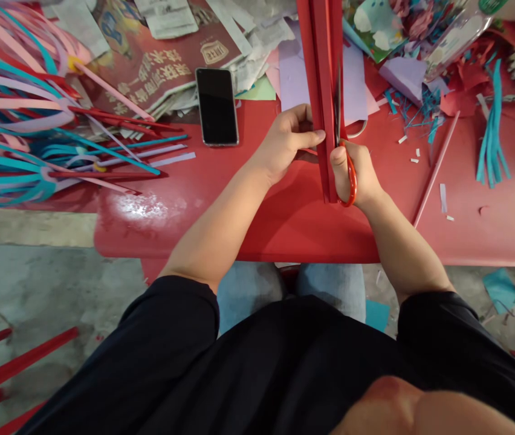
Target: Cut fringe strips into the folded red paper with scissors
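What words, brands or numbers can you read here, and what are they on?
No text reads surely.
Maroon printed sheet: large upside-down Chinese characters, too blurred to read.
Cream emblem on it: too blurred.
White papers: print too small.
Black phone: dark screen, no text.
Scissors: no lettering seen.

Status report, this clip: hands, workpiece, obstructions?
Left hand pinching long folded red paper. Right hand gripping red-handled metal scissors, blades lengthwise along paper. Black rectangular phone off left, not in the way.

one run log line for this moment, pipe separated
left hand: pinching red paper | right hand: holding scissors, blades alongside paper | phone: screen dark, on red table | looped strips: left of phone
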### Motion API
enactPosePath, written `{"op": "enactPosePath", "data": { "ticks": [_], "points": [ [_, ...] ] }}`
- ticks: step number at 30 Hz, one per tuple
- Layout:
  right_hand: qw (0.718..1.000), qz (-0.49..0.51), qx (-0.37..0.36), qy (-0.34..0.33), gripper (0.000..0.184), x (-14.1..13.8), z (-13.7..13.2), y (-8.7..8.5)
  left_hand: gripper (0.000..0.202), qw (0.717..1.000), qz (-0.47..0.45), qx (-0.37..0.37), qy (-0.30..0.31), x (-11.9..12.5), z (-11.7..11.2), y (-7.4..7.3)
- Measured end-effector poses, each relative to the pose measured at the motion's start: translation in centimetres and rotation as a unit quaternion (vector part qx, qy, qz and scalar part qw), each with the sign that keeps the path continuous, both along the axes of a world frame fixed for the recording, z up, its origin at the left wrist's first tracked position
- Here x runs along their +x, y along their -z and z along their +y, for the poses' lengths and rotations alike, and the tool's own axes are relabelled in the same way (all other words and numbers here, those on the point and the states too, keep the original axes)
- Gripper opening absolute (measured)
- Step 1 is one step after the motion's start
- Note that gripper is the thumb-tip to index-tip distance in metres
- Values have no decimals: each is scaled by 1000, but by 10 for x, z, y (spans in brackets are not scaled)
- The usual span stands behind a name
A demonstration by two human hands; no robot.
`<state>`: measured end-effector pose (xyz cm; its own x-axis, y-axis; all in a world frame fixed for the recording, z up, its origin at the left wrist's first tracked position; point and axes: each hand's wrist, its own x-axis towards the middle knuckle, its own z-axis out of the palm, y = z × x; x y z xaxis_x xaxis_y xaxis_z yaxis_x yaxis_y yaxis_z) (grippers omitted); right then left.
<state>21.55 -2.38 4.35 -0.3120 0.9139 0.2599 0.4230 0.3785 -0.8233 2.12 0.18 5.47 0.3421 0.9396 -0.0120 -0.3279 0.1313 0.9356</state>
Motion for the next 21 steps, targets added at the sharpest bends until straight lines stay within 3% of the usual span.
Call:
{"op": "enactPosePath", "data": {
  "ticks": [7, 13, 21],
  "points": [
    [1000, -18, -4, 17, 80, -1, 2, -4, 28, 999, 19, -26, -20, 1, 0, -5],
    [999, -29, -3, 24, 83, -1, 6, -5, 25, 999, 36, -18, -23, -2, 2, -1],
    [999, -46, 14, 17, 80, -3, 5, 0, 34, 988, 10, 7, -156, 3, 7, -1]
  ]
}}
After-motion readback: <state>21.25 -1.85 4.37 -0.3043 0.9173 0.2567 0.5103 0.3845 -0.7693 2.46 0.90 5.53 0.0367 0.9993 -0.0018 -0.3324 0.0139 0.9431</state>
